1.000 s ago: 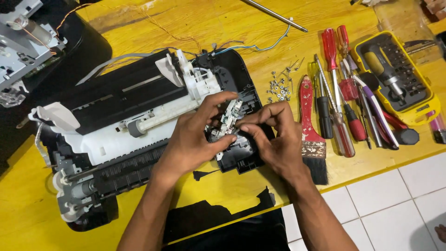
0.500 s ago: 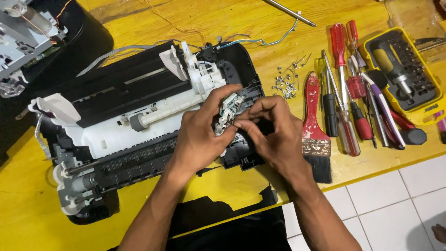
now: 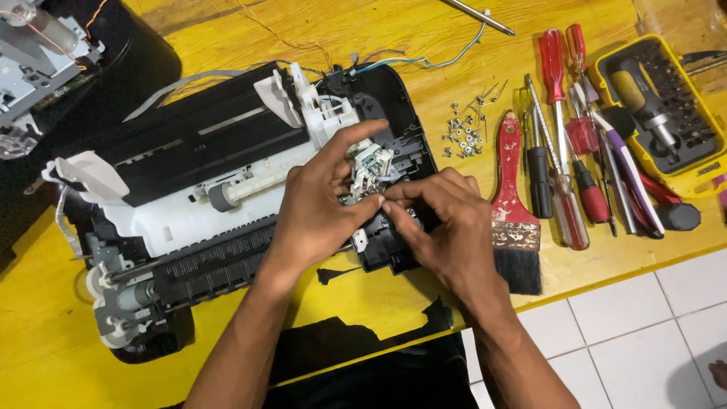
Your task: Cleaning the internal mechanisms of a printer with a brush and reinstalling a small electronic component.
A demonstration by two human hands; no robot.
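Note:
A dismantled black and white printer lies on the yellow table. My left hand and my right hand meet over its right end. Both pinch a small grey and white mechanical part with gears and a green edge, held just above the printer's black base. My left thumb and fingers wrap its left side and top. The fingertips of my right hand grip its lower right corner. Coloured wires run from the printer's top right.
Several loose screws lie right of the printer. A red-handled brush, several screwdrivers and a yellow bit case line the right side. Another opened device sits at top left. White floor tiles show below.
The view has shifted slightly, so the printer sits a little lower and to the right. My hands stay on the small part and turn it a little between the fingers.

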